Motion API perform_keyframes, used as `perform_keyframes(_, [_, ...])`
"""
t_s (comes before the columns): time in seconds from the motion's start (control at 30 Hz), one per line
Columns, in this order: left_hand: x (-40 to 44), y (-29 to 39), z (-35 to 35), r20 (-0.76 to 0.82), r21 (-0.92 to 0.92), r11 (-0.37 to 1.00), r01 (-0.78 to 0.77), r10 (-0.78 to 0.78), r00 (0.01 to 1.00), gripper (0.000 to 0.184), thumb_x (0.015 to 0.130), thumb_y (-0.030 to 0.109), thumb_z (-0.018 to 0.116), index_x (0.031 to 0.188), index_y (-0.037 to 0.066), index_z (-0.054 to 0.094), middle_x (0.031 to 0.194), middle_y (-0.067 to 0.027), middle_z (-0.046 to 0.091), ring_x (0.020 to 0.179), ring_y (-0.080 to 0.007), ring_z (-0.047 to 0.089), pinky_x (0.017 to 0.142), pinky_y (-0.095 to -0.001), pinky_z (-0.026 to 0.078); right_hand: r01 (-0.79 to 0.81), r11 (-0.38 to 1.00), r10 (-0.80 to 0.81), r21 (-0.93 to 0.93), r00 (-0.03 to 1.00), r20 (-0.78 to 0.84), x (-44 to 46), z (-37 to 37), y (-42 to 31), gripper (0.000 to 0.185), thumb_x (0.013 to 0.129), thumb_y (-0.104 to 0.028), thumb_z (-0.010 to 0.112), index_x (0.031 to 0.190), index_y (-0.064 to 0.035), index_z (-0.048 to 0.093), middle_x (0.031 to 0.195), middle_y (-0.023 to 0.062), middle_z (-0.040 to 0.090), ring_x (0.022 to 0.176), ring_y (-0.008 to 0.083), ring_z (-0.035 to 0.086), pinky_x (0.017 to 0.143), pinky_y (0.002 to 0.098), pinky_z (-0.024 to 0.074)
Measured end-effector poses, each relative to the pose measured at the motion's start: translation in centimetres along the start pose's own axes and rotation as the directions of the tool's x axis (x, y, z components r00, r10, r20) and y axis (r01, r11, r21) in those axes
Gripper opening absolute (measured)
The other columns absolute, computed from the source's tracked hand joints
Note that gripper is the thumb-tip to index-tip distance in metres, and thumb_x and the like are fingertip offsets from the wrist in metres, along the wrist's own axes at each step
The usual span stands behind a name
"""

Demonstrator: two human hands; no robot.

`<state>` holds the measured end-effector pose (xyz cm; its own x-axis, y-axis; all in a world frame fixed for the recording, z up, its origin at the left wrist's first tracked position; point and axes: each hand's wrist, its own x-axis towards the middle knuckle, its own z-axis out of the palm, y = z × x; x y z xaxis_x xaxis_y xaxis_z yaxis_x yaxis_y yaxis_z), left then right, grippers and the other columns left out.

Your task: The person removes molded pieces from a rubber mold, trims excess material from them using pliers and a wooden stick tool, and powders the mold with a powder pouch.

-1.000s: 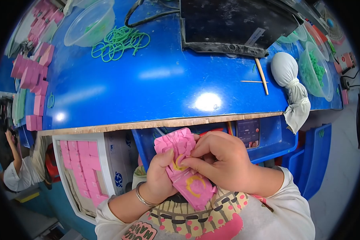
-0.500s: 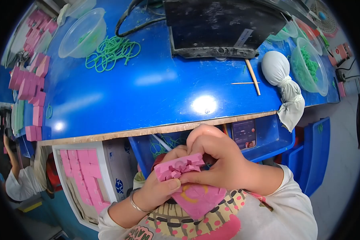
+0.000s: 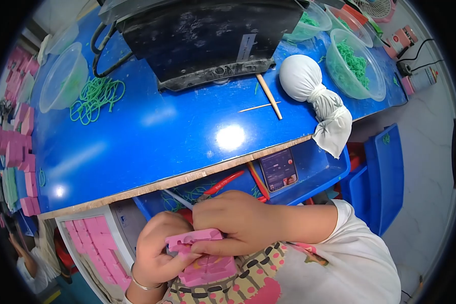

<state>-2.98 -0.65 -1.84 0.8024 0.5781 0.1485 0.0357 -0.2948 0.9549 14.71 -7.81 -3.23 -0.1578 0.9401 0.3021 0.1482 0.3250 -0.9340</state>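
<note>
Low in front of my chest, a pink notched block (image 3: 207,234) is held between both hands. My left hand (image 3: 157,248), with a bangle at the wrist, is closed on its left end, thumb along the near side. My right hand (image 3: 240,223) grips it from the right, with the thumb laid across its notched face and the fingers curled over the far side. Just beneath, a second pink piece (image 3: 207,271) with a yellowish mark rests against my shirt. Whether the two pieces are joined is hidden by my thumbs.
An open blue drawer (image 3: 314,177) under the blue table (image 3: 187,131) holds red-handled pliers (image 3: 225,182) and a phone (image 3: 278,169). Behind stand a black machine (image 3: 202,45), a white cloth bundle (image 3: 301,78) and bowls of green strands (image 3: 354,66). Pink blocks (image 3: 99,240) fill a white box at left.
My view has turned, so the table and machine sit further left and tilted. Both hands and the block appear lower and further left. The pliers in the drawer now show more fully.
</note>
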Motion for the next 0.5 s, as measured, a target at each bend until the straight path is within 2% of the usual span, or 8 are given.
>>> perform_keyframes(0.1, [-0.6, 0.2, 0.1, -0.05, -0.007, 0.998, 0.059, -0.059, 0.997, 0.018, 0.065, 0.007, 0.07, 0.076, -0.001, 0.057, 0.073, -0.0117, 0.057, 0.064, -0.021, 0.055, 0.059, -0.0315, 0.045, -0.01, 0.998, 0.012, -0.061, 0.999, 0.032, -0.1, 0.2, 0.1, 0.025, 0.079, -0.025, 0.065, 0.073, -0.0055, 0.05, 0.065, 0.0077, 0.045, 0.056, 0.0264, 0.046, 0.048, 0.0352, 0.0344])
perform_keyframes(0.13, [-0.7, 0.1, 0.1, -0.048, -0.008, 0.998, 0.058, -0.058, 0.997, 0.018, 0.065, 0.007, 0.07, 0.076, -0.001, 0.057, 0.073, -0.0117, 0.057, 0.064, -0.021, 0.055, 0.059, -0.0315, 0.045, 0.029, 0.999, -0.028, -0.043, 0.999, 0.035, -0.1, 0.3, 0.2, 0.025, 0.079, -0.025, 0.065, 0.074, -0.0056, 0.05, 0.065, 0.0078, 0.045, 0.056, 0.0265, 0.046, 0.049, 0.0356, 0.0347])
perform_keyframes(0.2, [-0.8, -0.5, 0.1, -0.029, -0.097, 0.995, -0.027, 0.025, 0.999, 0.018, 0.065, 0.006, 0.068, 0.077, -0.002, 0.057, 0.074, -0.013, 0.058, 0.064, -0.0211, 0.055, 0.06, -0.0309, 0.045, 0.067, 0.997, -0.066, -0.026, 0.997, 0.036, -0.2, 0.5, 0.3, 0.024, 0.078, -0.025, 0.064, 0.075, -0.0057, 0.05, 0.066, 0.0078, 0.045, 0.057, 0.0266, 0.047, 0.049, 0.0359, 0.0351])
perform_keyframes(0.27, [-0.8, -0.7, 0.2, -0.036, -0.108, 0.994, -0.028, 0.025, 0.999, 0.018, 0.066, 0.006, 0.068, 0.078, -0.001, 0.056, 0.074, -0.0129, 0.057, 0.064, -0.0212, 0.055, 0.06, -0.0304, 0.045, 0.147, 0.985, -0.147, -0.089, 0.989, 0.0, -0.3, 0.5, 0.2, 0.025, 0.077, -0.026, 0.066, 0.076, -0.0056, 0.051, 0.066, 0.0077, 0.045, 0.057, 0.027, 0.047, 0.049, 0.0364, 0.035])
perform_keyframes(0.33, [-0.7, -0.7, 0.4, -0.043, -0.119, 0.992, -0.03, 0.025, 0.999, 0.019, 0.067, 0.006, 0.068, 0.08, -0.001, 0.056, 0.075, -0.0128, 0.057, 0.063, -0.0213, 0.055, 0.06, -0.03, 0.045, 0.12, 0.983, -0.116, -0.139, 0.992, 0.043, -0.4, 0.0, 0.1, 0.027, 0.079, -0.03, 0.063, 0.079, -0.0054, 0.051, 0.069, 0.0084, 0.047, 0.061, 0.0269, 0.049, 0.052, 0.0366, 0.0369])
perform_keyframes(0.4, [-0.7, -0.5, 0.7, -0.14, -0.179, 0.983, -0.04, 0.015, 0.99, 0.02, 0.068, 0.007, 0.069, 0.081, -0.001, 0.056, 0.076, -0.0123, 0.057, 0.065, -0.0212, 0.054, 0.059, -0.03, 0.044, 0.096, 0.977, -0.082, -0.19, 0.993, 0.085, -0.3, -0.3, 0.0, 0.03, 0.081, -0.033, 0.06, 0.082, -0.0052, 0.05, 0.071, 0.0091, 0.049, 0.064, 0.0268, 0.051, 0.056, 0.0369, 0.0388])
perform_keyframes(0.43, [-0.7, -0.5, 0.8, -0.139, -0.179, 0.983, -0.041, 0.016, 0.99, 0.02, 0.068, 0.007, 0.069, 0.081, -0.001, 0.056, 0.076, -0.0123, 0.057, 0.065, -0.0212, 0.054, 0.059, -0.03, 0.044, 0.058, 0.987, -0.048, -0.15, 0.997, 0.067, -0.2, -0.3, -0.1, 0.028, 0.081, -0.032, 0.06, 0.083, -0.0054, 0.051, 0.072, 0.0091, 0.05, 0.065, 0.0269, 0.052, 0.057, 0.0368, 0.0398])
perform_keyframes(0.5, [-0.7, -0.7, 1.1, -0.277, -0.141, 0.984, -0.107, 0.065, 0.959, 0.026, 0.068, 0.012, 0.073, 0.083, 0.0, 0.056, 0.075, -0.011, 0.057, 0.066, -0.0204, 0.052, 0.059, -0.0302, 0.042, 0.018, 0.994, -0.012, -0.109, 0.999, 0.049, -0.1, -0.1, 0.1, 0.027, 0.08, -0.03, 0.061, 0.084, -0.0055, 0.051, 0.074, 0.0091, 0.05, 0.066, 0.0271, 0.053, 0.058, 0.0367, 0.0408])
